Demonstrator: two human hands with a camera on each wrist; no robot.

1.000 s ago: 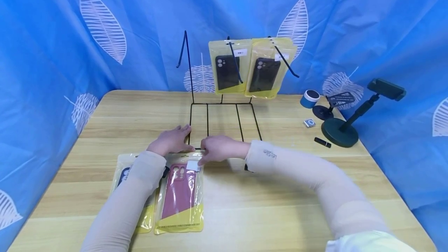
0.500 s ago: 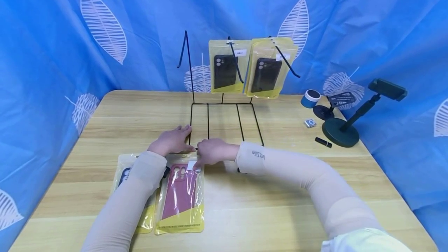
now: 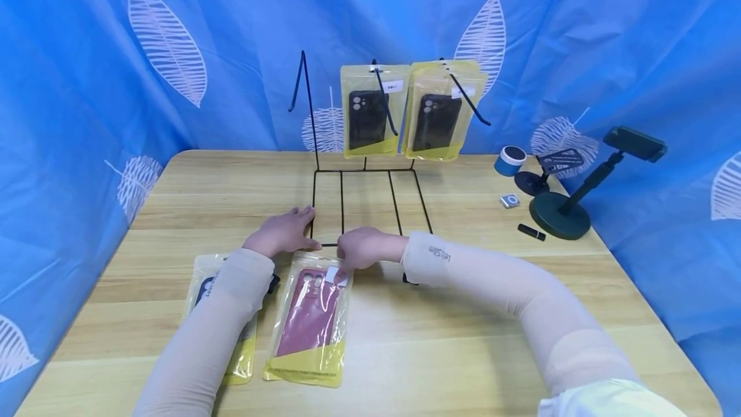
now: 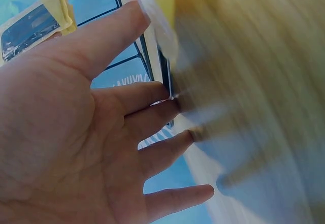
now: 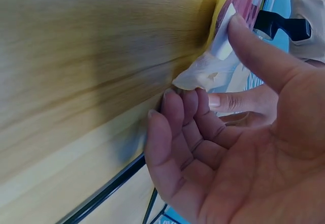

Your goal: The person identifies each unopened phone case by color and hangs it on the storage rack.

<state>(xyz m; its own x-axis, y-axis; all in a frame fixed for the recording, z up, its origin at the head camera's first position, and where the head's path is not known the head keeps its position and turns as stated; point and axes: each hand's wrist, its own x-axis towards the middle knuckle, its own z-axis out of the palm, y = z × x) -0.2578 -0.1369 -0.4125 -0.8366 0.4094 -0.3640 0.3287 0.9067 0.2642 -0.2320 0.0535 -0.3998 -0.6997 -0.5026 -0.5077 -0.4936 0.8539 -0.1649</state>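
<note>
Right hand pinches the red-case packet (sleeve reads "Let's Slim"); left hand spread.

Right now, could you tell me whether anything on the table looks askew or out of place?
Yes. The red phone case packet lies tilted, its top leaning right where the right hand pinches it, while the packet under the left sleeve lies straighter. On the wire rack, the left hook hangs bare.

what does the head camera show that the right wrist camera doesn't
Only the head view shows the whole table, the wire rack with two hanging packs, and the phone stand. Only the right wrist view shows the right hand from the palm side, thumb on the pack's white label. Both show the red case pack.
</note>
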